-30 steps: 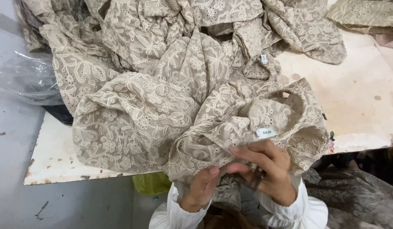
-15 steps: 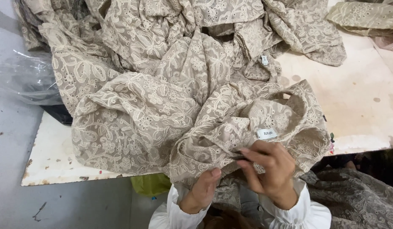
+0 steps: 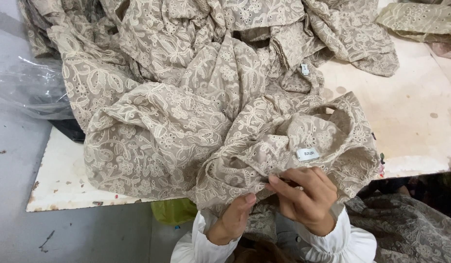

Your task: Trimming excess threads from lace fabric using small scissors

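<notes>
Two hands pinched one beige embroidered garment point(image 3: 211, 122) at the table's near edge.

The left hand point(image 3: 234, 219), at six o'clock, gripped the garment's hem from beneath, thumb on top; the right hand point(image 3: 306, 197), at five o'clock, pinched a fold just below one white label point(image 3: 307, 154). A second label point(image 3: 305, 69) showed at one o'clock. One white table point(image 3: 415, 117) carried the heap; one clear plastic bag point(image 3: 26, 87) lay at nine o'clock.

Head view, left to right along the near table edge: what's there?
Clear plastic sheet → bare white table corner → green bag under the edge → left hand → right hand pinching the beige lace fabric → bare table top.
</notes>
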